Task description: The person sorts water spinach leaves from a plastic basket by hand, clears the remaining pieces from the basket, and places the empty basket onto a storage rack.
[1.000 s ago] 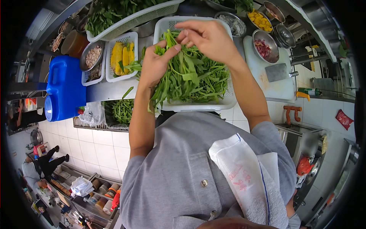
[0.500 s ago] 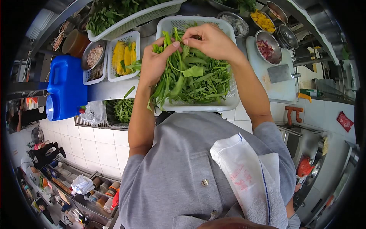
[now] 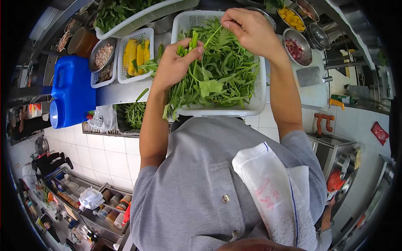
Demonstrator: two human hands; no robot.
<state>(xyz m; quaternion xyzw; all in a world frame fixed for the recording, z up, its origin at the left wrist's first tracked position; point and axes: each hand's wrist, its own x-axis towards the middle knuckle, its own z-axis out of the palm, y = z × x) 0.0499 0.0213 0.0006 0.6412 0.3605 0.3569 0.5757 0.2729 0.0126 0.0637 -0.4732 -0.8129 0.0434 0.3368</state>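
While the left hand (image 3: 177, 62) has fingers curled round greens (image 3: 209, 87) over the basket (image 3: 226, 113) | right hand (image 3: 251, 32): fingertips pinching one stem (image 3: 212, 37) | judged light, limp-leaved, easily bruised | best grasp: firm stem ends

Your leafy greens (image 3: 234, 83) are mid to deep green, with paler, yellowish-green stems (image 3: 194, 39), against a white basket (image 3: 262, 90) patterned with small holes. Left of that basket you have yellow vegetables (image 3: 130, 56) and, farther left, a bright blue jerrycan (image 3: 75, 92) with a paler blue cap (image 3: 54, 114). Right of the basket, a silver bowl (image 3: 306, 58) shows dark red pieces (image 3: 294, 48). Nearer you than the basket, your shirt (image 3: 188, 167) is plain grey, and your white towel (image 3: 268, 184) bears a blue stripe (image 3: 293, 201) and red lettering (image 3: 267, 193).
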